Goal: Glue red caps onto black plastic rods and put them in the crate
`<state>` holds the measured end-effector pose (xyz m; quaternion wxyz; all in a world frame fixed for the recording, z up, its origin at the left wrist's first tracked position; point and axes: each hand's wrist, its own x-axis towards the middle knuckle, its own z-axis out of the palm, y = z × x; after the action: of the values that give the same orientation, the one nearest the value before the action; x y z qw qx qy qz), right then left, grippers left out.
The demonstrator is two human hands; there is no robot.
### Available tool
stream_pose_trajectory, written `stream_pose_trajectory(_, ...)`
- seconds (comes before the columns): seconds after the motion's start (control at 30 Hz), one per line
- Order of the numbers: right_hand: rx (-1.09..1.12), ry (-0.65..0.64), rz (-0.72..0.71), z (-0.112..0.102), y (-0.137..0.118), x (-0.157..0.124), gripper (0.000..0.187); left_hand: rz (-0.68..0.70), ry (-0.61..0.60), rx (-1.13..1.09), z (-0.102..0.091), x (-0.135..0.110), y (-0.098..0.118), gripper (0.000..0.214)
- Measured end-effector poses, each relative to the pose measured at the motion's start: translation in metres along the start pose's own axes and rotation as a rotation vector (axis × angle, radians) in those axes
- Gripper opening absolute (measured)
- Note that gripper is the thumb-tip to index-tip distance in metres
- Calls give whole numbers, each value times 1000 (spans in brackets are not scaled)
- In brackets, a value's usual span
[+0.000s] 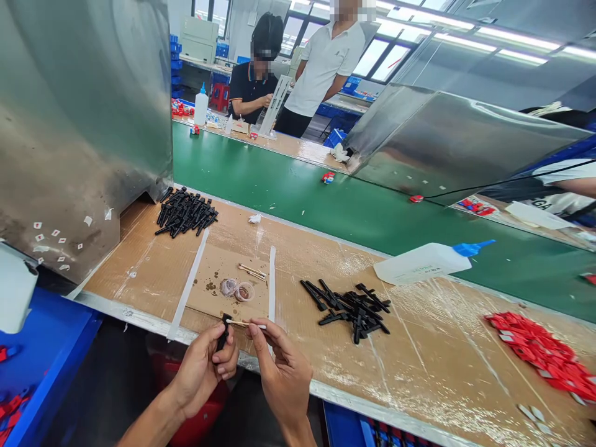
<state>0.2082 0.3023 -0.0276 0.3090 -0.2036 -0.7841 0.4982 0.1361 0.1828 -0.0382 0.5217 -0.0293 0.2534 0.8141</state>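
Note:
Near the table's front edge, my left hand (205,363) is closed around a black plastic part (224,332) with a wider head, held upright. Between thumb and fingers my right hand (284,369) pinches a cotton swab (249,324), whose left tip meets the head of the black part. Just beyond my hands are a small clear cup (244,292) with brown residue and a second round piece (228,287) beside it. They sit on a stained cardboard sheet (205,264), along with more cotton swabs (252,272).
Piles of black parts lie at back left (186,212) and right (351,307). A white bottle with blue nozzle (428,261) lies near the green conveyor belt (270,180). Red parts (540,351) are heaped far right. A metal panel (84,136) rises at left. Two people are across the belt.

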Motion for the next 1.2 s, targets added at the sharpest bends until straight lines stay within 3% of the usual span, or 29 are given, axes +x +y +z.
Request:
stream_pose_trajectory(0.47, -161, 30, -199, -3, -8, 2, 14, -14, 7, -19, -1, 1, 0, 26)
stream_pose_trajectory(0.93, -182, 52, -302, -3, -13, 2, 21, -9, 11, -6, -3, 1, -3, 28)
stream_pose_trajectory(1.1, -110, 29, -176, -3, -5, -1, 16, -7, 7, -15, -2, 1, -1, 28)
stream_pose_trajectory(1.2, -55, 115, -18, -5, 3, 7, 14, -9, 12, -20, -1, 2, 0, 27)
